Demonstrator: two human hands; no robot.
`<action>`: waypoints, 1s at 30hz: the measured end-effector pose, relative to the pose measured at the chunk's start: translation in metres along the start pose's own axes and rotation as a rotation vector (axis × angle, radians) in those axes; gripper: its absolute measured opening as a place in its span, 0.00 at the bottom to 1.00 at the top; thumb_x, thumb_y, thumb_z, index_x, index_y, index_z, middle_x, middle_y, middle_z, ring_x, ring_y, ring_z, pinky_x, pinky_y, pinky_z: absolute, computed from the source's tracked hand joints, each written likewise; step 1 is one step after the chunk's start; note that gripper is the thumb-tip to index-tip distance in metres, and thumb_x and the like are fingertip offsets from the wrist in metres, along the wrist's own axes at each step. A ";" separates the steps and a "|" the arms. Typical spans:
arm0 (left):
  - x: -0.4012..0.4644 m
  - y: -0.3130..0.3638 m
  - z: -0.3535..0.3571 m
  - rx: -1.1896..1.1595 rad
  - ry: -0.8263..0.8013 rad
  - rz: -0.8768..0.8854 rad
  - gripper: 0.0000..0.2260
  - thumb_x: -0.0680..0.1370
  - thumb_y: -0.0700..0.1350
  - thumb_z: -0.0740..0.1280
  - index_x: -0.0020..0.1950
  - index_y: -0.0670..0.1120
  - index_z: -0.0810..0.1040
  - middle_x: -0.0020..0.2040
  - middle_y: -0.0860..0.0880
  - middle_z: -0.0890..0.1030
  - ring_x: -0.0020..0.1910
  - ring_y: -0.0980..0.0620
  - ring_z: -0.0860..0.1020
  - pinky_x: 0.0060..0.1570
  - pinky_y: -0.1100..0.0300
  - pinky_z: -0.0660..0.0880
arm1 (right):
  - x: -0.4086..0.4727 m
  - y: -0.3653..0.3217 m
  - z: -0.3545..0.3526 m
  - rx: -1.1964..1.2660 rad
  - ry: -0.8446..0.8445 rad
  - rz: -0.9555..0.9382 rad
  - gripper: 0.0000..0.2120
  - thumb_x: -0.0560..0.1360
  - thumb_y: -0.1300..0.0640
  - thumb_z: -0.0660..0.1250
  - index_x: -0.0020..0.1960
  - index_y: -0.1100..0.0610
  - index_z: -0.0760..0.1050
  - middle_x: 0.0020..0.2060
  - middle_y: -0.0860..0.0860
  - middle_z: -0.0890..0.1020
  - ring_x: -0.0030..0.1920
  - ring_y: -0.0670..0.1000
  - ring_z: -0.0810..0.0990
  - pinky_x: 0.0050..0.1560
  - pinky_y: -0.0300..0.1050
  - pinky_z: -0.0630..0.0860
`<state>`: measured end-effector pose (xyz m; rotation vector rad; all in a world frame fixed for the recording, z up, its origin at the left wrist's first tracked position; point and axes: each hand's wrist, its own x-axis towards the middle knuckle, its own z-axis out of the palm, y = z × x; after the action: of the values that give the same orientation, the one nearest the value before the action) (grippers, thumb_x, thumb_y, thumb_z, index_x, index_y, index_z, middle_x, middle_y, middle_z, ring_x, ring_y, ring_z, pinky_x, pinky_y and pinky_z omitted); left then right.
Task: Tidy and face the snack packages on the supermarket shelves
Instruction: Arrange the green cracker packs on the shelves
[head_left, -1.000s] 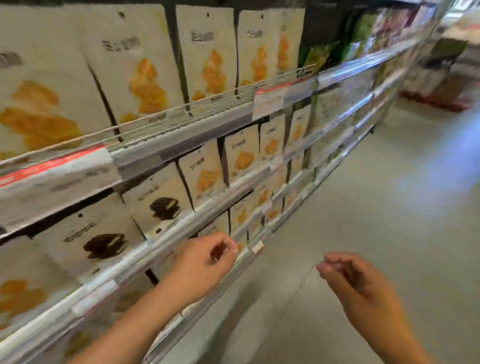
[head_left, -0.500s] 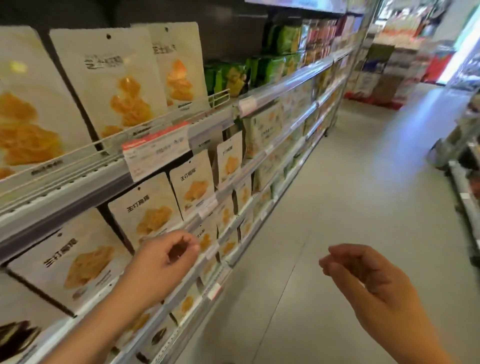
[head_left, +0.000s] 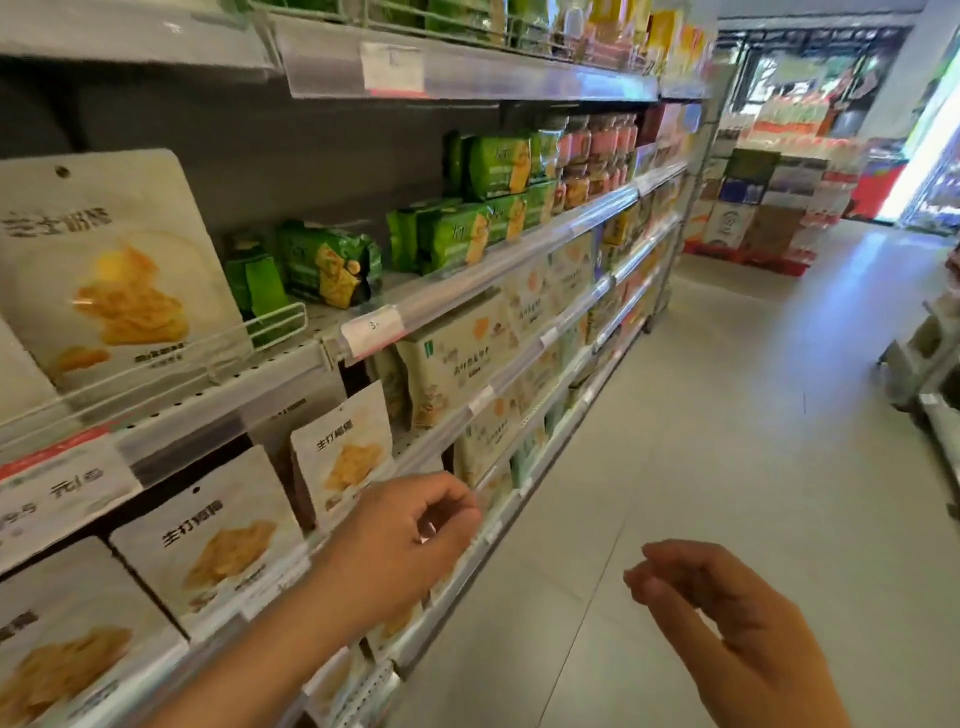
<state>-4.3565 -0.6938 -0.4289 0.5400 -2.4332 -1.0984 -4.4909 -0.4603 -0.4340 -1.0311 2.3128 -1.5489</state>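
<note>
White cracker pouches (head_left: 340, 457) stand in rows on the shelves at my left, a larger one (head_left: 111, 270) on the shelf above. Green snack packs (head_left: 327, 265) lie untidily further along that shelf, some (head_left: 452, 236) stacked. My left hand (head_left: 395, 545) hovers by the shelf rail in front of the lower pouches, fingers loosely curled, holding nothing. My right hand (head_left: 727, 618) hangs over the aisle floor, fingers relaxed and empty.
The shelf unit (head_left: 493, 260) runs away along my left with price strips on each rail. Jars (head_left: 597, 150) stand further down. Stacked cartons (head_left: 769, 202) fill the aisle end. Another fixture (head_left: 930, 374) edges in at the right. Grey floor (head_left: 701, 415) lies between.
The view has moved along the aisle and lifted; green packs and jars are closer now. Both hands stay loosely curled and empty, keeping about the same places in view.
</note>
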 end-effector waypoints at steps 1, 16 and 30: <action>0.010 0.003 0.009 0.010 0.014 -0.026 0.05 0.77 0.49 0.68 0.43 0.59 0.79 0.39 0.60 0.81 0.39 0.58 0.78 0.36 0.68 0.73 | 0.020 0.009 -0.009 0.009 -0.025 -0.010 0.15 0.71 0.63 0.73 0.42 0.42 0.80 0.38 0.41 0.85 0.40 0.42 0.84 0.44 0.28 0.74; 0.041 0.007 -0.011 0.181 0.462 -0.460 0.06 0.77 0.50 0.69 0.43 0.61 0.81 0.40 0.60 0.83 0.41 0.60 0.80 0.37 0.68 0.75 | 0.285 -0.017 0.024 0.113 -0.510 -0.466 0.13 0.75 0.58 0.71 0.48 0.38 0.78 0.40 0.41 0.84 0.41 0.42 0.82 0.41 0.30 0.76; 0.166 -0.012 -0.140 0.854 0.773 -0.621 0.26 0.77 0.57 0.66 0.74 0.52 0.65 0.71 0.48 0.65 0.56 0.46 0.78 0.52 0.55 0.76 | 0.391 -0.137 0.190 -0.188 -0.553 -0.927 0.28 0.72 0.37 0.65 0.69 0.46 0.69 0.59 0.46 0.75 0.56 0.46 0.75 0.52 0.37 0.70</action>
<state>-4.4218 -0.8700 -0.3184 1.6837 -1.9221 0.1174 -4.6271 -0.8782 -0.3115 -2.4288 1.6583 -0.9989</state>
